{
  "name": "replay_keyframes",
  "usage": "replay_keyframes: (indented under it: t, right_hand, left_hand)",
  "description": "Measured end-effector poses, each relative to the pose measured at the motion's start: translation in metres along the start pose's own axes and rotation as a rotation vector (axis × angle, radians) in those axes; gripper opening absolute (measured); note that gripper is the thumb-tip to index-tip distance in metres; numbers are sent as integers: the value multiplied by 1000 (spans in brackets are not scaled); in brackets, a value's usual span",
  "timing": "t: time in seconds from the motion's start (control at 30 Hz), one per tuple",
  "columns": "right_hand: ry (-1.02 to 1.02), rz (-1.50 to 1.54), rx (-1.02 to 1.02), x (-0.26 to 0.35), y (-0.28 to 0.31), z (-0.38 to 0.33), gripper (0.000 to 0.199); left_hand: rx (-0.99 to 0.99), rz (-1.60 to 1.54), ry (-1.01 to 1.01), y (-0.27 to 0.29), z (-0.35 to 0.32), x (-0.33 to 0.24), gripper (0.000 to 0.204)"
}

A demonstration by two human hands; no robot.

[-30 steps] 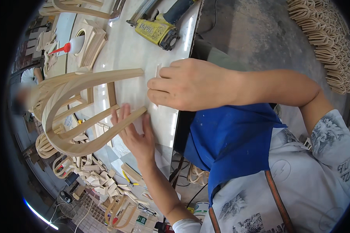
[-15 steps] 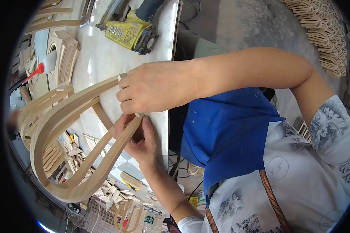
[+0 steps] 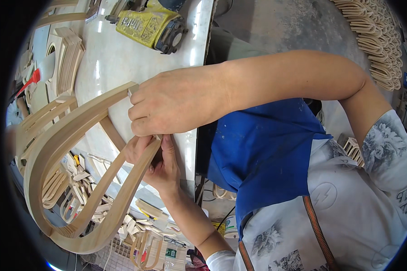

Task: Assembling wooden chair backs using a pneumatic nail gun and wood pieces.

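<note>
1. Evidently the right hand (image 3: 169, 103) comes in over the open ends of the U-shaped wooden frame (image 3: 116, 214), elbow bent, forearm nearly level, back of the hand showing.
2. Its grip is closed, fingers curled over a pale wooden strip (image 3: 132, 89) that peeks out at either side, by the frame's two leg ends.
3. The left hand (image 3: 163, 174) reaches up at the frame's nearer leg, thumb on one side of that leg's end and fingers on the other, closed on it.
4. The frame lies over the table (image 3: 108, 58), its curve pointing away from the person; whether it rests there is hard to tell.
5. The right hand hides most of the strip; the frame's leg covers part of the left palm.
6. Beyond the frame's farther leg, the yellow air tool (image 3: 147, 29) is cut off at its handle.
7. Wood offcuts (image 3: 130, 226) past the frame's nearer leg are partly covered.
</note>
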State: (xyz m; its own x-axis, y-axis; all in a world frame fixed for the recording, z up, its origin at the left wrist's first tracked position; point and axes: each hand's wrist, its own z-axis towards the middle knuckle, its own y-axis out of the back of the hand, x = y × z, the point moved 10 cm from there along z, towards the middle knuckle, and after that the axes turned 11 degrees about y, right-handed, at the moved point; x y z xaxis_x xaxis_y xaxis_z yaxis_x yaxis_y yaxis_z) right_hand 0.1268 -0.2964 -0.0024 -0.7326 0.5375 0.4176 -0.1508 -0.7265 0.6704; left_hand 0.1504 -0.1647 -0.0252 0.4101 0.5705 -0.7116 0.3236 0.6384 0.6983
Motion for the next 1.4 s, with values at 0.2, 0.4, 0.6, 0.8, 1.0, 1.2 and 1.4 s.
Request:
replay_keyframes:
  t: [0.2,0.4,0.6,0.8,1.0,1.2,1.4]
  right_hand:
    - [10,30,20,-1,-2,1,14]
    - [20,29,-6,0,-1,-2,15]
    - [141,-236,-300,12,68,-24,18]
    - [13,-651,-162,-42,146,-51,43]
    - [-137,-597,222,-82,127,-44,38]
    - [-290,-399,339,-55,118,-43,30]
    - [-866,11,278,2,137,-65,21]
  left_hand:
    - [57,129,-145,-2,-2,-10,33]
    - [17,158,-176,-1,-3,-13,33]
    - [27,123,-148,-2,-2,-10,34]
    - [10,64,-108,1,-2,-7,33]
    - [26,90,-129,-1,-2,-7,34]
    - [4,15,-173,2,-4,-10,36]
    - [88,69,-112,1,-3,-5,40]
